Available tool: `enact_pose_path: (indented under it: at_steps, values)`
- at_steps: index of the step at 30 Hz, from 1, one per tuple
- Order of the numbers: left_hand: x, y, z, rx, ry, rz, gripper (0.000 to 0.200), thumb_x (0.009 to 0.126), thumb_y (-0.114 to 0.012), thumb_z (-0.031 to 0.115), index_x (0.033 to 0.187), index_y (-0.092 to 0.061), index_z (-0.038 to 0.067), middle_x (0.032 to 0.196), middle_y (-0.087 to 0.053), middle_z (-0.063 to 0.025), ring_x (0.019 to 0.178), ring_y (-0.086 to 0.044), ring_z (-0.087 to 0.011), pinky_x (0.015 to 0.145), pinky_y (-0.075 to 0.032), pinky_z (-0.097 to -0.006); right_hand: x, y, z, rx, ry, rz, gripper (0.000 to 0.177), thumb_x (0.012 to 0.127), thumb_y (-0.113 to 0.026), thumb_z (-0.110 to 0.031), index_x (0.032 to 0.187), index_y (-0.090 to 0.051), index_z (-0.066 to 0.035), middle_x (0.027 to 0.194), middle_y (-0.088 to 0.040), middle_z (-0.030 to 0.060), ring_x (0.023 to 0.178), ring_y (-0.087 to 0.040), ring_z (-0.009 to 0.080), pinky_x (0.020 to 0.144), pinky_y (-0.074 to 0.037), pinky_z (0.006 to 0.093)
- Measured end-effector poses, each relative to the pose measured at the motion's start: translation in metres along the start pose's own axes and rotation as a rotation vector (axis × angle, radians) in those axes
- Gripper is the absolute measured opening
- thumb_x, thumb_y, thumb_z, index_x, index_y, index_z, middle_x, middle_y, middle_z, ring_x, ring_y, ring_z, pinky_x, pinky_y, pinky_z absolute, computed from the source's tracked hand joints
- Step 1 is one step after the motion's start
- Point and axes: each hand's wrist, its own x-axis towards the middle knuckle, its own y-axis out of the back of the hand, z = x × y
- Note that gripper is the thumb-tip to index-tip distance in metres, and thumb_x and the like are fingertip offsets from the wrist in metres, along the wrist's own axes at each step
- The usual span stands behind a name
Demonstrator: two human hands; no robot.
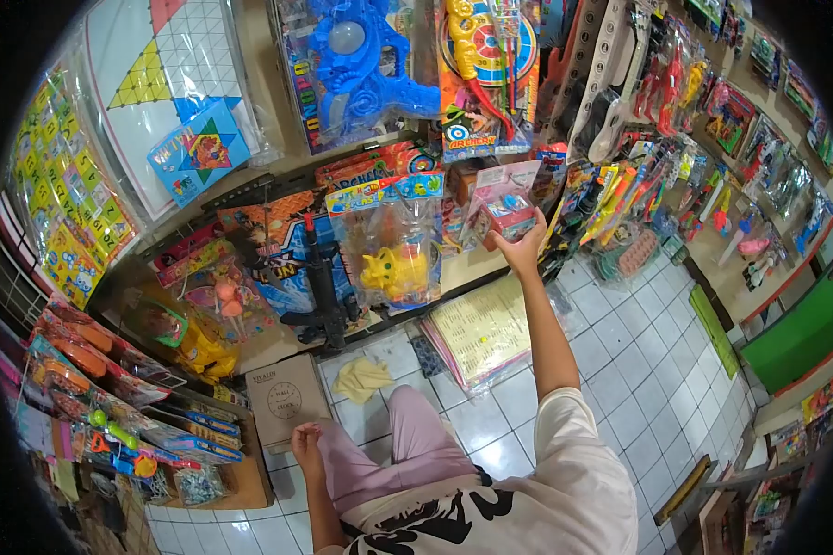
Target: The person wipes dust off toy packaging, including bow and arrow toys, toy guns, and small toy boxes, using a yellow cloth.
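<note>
My right hand (523,242) reaches forward to the display and grips a small red box-shaped toy (509,220) with a blue top, in front of a pale pink card. Just left of it hangs a packaged yellow toy (396,273) under a bright header card. My left hand (306,446) is held low beside my left leg, fingers curled in, with nothing visible in it. A brown wall clock box (285,401) stands close to that hand. A yellow cloth (362,379) lies on the floor before my knees.
Packaged toys crowd the shelves, among them a blue toy gun (370,79), an archery set (488,79) and a black toy rifle (321,287). Plastic-wrapped printed sheets (479,335) lie on the tiled floor (611,370). More hanging toys (111,407) stand at the left.
</note>
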Motion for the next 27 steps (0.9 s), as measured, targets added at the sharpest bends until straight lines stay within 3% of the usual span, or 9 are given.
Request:
enact_pose_path:
  at_steps: [8, 12, 13, 15, 19, 23, 27]
  values:
    - [-0.008, -0.009, -0.016, -0.059, -0.020, -0.137, 0.007, 0.092, -0.053, 0.010, 0.090, -0.053, 0.003, 0.087, -0.056, -0.0024, 0.083, -0.054, -0.0112, 0.078, -0.044, -0.0245, -0.011, 0.073, -0.039, -0.067, -0.047, -0.013, 0.100, 0.054, -0.084, -0.036, 0.130, -0.030, -0.001, 0.122, -0.035, 0.0222, 0.115, -0.036, 0.0355, 0.099, -0.030, 0.0419]
    - [-0.012, 0.004, -0.022, -0.119, -0.041, -0.118, 0.004, 0.090, -0.053, 0.006, 0.089, -0.052, 0.003, 0.088, -0.056, -0.0024, 0.084, -0.054, -0.0113, 0.077, -0.044, -0.0244, -0.017, 0.105, -0.084, -0.105, 0.081, -0.061, 0.099, 0.054, -0.085, -0.032, 0.130, -0.029, -0.001, 0.122, -0.035, 0.0187, 0.116, -0.037, 0.0327, 0.100, -0.030, 0.0400]
    - [-0.015, 0.008, -0.018, -0.122, -0.042, -0.097, 0.003, 0.090, -0.053, 0.006, 0.089, -0.052, 0.003, 0.088, -0.056, -0.0024, 0.083, -0.053, -0.0113, 0.077, -0.044, -0.0246, -0.025, 0.113, -0.105, -0.098, 0.155, -0.105, 0.099, 0.054, -0.085, -0.029, 0.130, -0.029, -0.001, 0.122, -0.035, 0.0169, 0.116, -0.037, 0.0311, 0.100, -0.031, 0.0396]
    - [-0.027, 0.017, 0.001, -0.054, -0.063, -0.041, 0.004, 0.089, -0.052, 0.005, 0.091, -0.053, 0.002, 0.089, -0.056, -0.0033, 0.085, -0.054, -0.0118, 0.078, -0.044, -0.0251, -0.047, 0.119, -0.148, 0.232, 0.074, -0.294, 0.102, 0.054, -0.085, -0.024, 0.133, -0.024, -0.002, 0.123, -0.035, 0.0141, 0.118, -0.038, 0.0280, 0.099, -0.034, 0.0388]
    - [-0.052, 0.038, 0.065, -0.075, -0.044, 0.093, 0.013, 0.090, -0.050, 0.012, 0.098, -0.055, 0.002, 0.094, -0.061, -0.0067, 0.088, -0.057, -0.0130, 0.080, -0.045, -0.0260, -0.098, 0.096, -0.241, 0.352, 0.223, -0.809, 0.111, 0.051, -0.086, -0.023, 0.136, -0.016, -0.003, 0.130, -0.030, 0.0142, 0.120, -0.037, 0.0271, 0.100, -0.035, 0.0387]
    - [-0.060, 0.057, 0.097, -0.144, 0.019, 0.175, 0.021, 0.091, -0.048, 0.018, 0.103, -0.056, 0.003, 0.097, -0.063, -0.0090, 0.088, -0.059, -0.0134, 0.081, -0.045, -0.0263, -0.169, 0.038, -0.269, 0.573, 0.216, -1.262, 0.117, 0.050, -0.086, -0.020, 0.139, -0.012, -0.003, 0.133, -0.029, 0.0147, 0.125, -0.031, 0.0263, 0.102, -0.030, 0.0381]
    - [-0.028, 0.064, 0.076, -0.045, 0.052, 0.137, 0.022, 0.092, -0.047, 0.020, 0.102, -0.057, 0.004, 0.096, -0.063, -0.0075, 0.086, -0.058, -0.0126, 0.080, -0.045, -0.0260, -0.200, 0.013, -0.248, 0.451, 0.114, -1.133, 0.110, 0.051, -0.085, -0.023, 0.135, -0.019, 0.000, 0.132, -0.027, 0.0185, 0.125, -0.032, 0.0298, 0.104, -0.031, 0.0381]
